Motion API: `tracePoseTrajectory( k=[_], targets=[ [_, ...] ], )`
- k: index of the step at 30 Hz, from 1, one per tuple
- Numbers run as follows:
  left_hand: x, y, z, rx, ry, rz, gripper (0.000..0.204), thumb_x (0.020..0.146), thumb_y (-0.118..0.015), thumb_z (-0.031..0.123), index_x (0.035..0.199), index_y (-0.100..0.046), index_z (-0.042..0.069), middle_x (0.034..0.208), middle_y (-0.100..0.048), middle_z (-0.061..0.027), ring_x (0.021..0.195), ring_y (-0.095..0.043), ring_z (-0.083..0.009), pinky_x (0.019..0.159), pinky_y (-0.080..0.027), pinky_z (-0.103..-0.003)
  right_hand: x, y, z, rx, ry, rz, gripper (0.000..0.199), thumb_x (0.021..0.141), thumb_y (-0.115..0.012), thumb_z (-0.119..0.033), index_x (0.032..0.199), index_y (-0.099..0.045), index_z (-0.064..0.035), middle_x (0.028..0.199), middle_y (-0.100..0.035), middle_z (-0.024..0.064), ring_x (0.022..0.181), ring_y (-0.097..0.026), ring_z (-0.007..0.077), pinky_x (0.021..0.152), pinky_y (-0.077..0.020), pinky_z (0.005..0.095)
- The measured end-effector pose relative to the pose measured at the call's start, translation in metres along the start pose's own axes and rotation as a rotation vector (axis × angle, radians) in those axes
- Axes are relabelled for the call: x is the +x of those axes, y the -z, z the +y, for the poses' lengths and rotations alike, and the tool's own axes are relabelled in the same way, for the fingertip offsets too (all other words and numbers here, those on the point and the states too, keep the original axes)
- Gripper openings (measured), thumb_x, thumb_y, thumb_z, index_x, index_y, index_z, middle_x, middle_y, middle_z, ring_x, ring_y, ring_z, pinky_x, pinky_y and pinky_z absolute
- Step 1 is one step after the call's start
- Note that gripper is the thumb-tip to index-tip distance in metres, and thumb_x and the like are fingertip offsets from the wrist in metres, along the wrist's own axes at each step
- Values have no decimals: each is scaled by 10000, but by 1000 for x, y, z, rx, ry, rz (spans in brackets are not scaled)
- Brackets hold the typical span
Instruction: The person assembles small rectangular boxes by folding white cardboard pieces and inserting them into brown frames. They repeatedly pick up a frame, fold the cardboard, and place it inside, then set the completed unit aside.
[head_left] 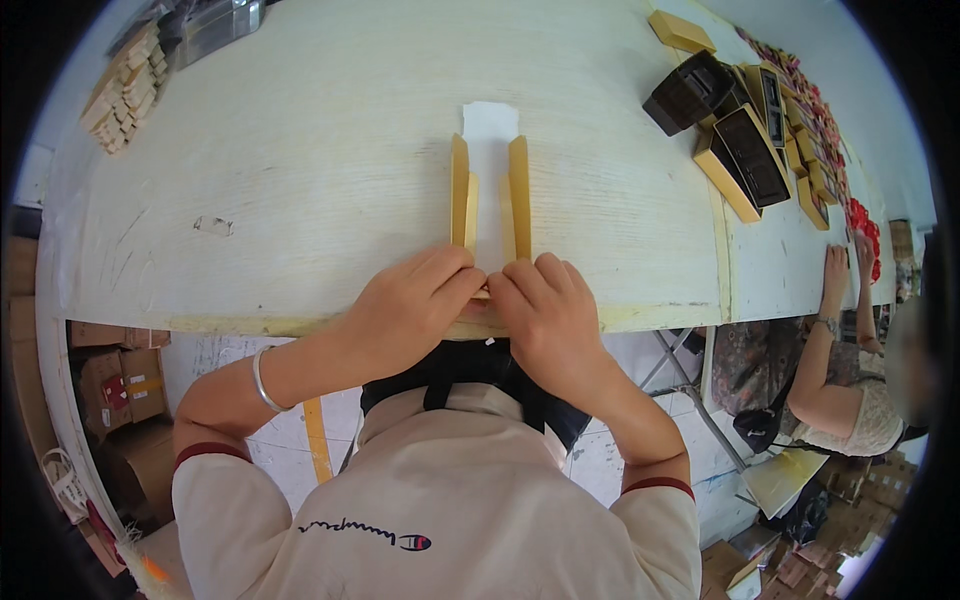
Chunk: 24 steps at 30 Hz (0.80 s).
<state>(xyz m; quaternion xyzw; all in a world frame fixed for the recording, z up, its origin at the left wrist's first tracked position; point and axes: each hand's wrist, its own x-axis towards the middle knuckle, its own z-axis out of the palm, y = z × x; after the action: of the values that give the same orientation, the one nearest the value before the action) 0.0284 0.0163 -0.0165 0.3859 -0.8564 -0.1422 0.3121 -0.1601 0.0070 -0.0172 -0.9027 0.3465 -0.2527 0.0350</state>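
A partly folded gold cardboard box (518, 185) lies in front of me, its white inside facing up. Both long gold side walls stand up, and a white end flap (490, 122) lies flat at the far end. My left hand (415, 298) pinches the near left corner, fingers closed on the card. At the near right corner my right hand (548, 305) grips the card the same way. The fingertips almost meet at the near end, which they mostly hide.
Gold boxes and black trays (750, 155) are heaped at the right. Beyond them a co-worker's hands (838, 270) are near red items (868, 235). Pale bundled strips (128, 85) and a clear plastic container (215, 30) occupy the far left. The table's front edge (650, 320) runs by my wrists.
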Motion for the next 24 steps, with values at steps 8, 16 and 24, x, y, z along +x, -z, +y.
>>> tracePoseTrajectory(
  k=[8, 16, 24],
  targets=[
    [16, 21, -14, 19, -12, -290, 100, 748, -700, 47, 827, -654, 6, 947, -574, -97, 846, -562, -275, 692, -488, -347, 2, 9, 12, 285, -29, 12, 137, 730, -679, -86, 774, -553, -50, 750, -449, 70, 692, -491, 241, 604, -416, 359],
    [20, 23, -7, -173, 158, -184, 442, 679, -799, 171, 1051, -608, 27, 1315, -480, -147, 1094, -531, -293, 866, -487, -339, -2, 5, -3, 330, -138, -120, 333, 721, -736, -72, 1032, -619, -49, 1062, -549, 118, 787, -583, 276, 655, -484, 353],
    [33, 47, -43, -191, 90, -342, 327, 718, -678, 13, 1015, -558, 74, 1398, -453, -126, 1112, -558, -299, 859, -494, -373, 0, 44, 53, 107, -89, 18, 388, 699, -722, -16, 1074, -627, -46, 1229, -518, 165, 863, -579, 306, 772, -492, 360]
  ],
)
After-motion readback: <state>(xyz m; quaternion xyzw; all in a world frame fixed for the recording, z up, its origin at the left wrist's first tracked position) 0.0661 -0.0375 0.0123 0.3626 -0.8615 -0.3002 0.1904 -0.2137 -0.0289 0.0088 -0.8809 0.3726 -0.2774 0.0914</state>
